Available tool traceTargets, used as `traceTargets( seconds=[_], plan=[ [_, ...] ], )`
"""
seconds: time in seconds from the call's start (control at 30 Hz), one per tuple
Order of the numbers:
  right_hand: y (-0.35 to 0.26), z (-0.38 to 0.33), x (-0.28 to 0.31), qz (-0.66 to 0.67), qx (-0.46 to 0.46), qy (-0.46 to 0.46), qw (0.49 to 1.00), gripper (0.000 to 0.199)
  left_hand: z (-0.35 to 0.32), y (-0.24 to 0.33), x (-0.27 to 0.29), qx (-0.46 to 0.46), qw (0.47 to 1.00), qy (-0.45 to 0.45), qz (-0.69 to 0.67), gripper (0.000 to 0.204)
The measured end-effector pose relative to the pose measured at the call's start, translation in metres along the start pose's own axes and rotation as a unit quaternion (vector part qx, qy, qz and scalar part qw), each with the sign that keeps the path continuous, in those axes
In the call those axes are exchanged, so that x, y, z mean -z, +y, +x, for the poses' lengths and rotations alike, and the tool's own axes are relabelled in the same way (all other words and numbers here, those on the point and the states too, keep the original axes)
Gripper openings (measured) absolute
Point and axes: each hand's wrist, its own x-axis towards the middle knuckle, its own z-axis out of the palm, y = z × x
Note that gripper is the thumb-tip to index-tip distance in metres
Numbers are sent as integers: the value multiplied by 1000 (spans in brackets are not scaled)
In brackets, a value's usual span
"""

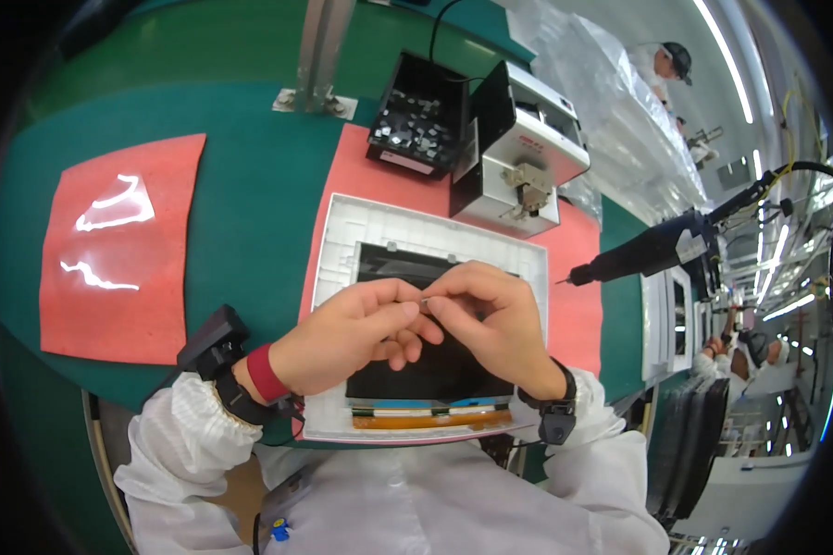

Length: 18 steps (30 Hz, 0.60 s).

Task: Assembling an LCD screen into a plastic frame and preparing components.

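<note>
Both hands meet over the dark panel (435,365) in its white frame (342,250): left hand (356,338) and right hand (486,319) pinch fingertips together on a tiny screw (425,300), too small to make out clearly. Just beyond the pinch sits a white screw feeder (528,153) beside a black parts tray (418,116); right of it hangs an electric screwdriver (643,252); well left lies a red mat (125,250)

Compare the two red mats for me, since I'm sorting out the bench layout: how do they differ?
The left mat lies bare apart from glare streaks; the middle mat is mostly covered by the white frame, a black tray and a white machine. The left mat sits away from the hands; the middle mat lies under the frame where the left hand and right hand meet. Both are flat and red, on the green bench.
</note>
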Motion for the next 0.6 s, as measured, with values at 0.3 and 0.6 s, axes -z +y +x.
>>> traceTargets(
  seconds=[0.3,0.6],
  plan=[
    [-6,-2,-4,-64,98,42,992,14,2,-5,2,-51,998,12,41,16],
    [-3,-8,12,-137,183,0,974,15,-2,1,-5,-22,992,23,119,21]
  ],
)
